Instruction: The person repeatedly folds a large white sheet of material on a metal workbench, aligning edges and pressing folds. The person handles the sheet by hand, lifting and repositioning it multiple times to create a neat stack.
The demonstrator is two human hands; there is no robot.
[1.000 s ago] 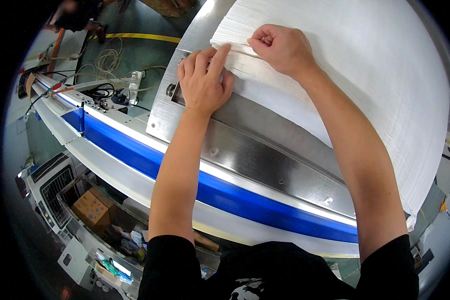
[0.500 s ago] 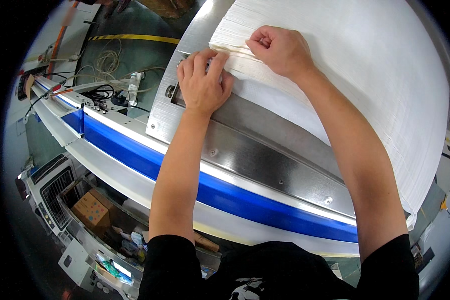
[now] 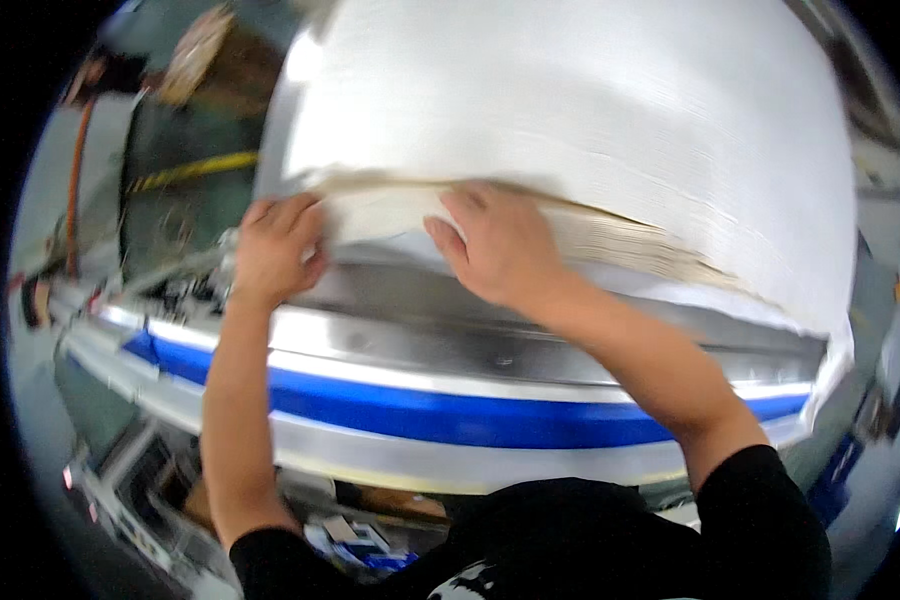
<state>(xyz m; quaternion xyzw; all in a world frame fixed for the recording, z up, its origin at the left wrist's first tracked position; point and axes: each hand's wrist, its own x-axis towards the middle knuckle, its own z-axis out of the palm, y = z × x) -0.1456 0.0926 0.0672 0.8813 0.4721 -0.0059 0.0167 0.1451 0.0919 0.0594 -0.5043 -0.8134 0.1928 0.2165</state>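
Note:
A wide stack of thin white fabric layers (image 3: 570, 110) lies across the metal table, its near edge (image 3: 610, 240) showing as many uneven cream folds. At the left corner of that edge, my left hand (image 3: 278, 250) has its fingers bent over the fabric, thumb underneath; motion blurs the grip. Farther right, my right hand (image 3: 505, 245) lies against the near edge. Its fingertips touch the upper layers and its thumb stands apart from them. A dark gap runs under the top layer beside the right hand's fingers.
A flat metal bar (image 3: 420, 325) runs along the table's near side, with a blue strip (image 3: 450, 415) and a pale rail in front of it. Cables and fittings lie off to the left, past a yellow floor stripe (image 3: 195, 172). Bins with boxes stand below left.
The view has shifted, bringing more of the fabric's near edge into sight. My right hand has gone from a closed pinch to fingers and thumb apart; my left hand stays at the left corner.

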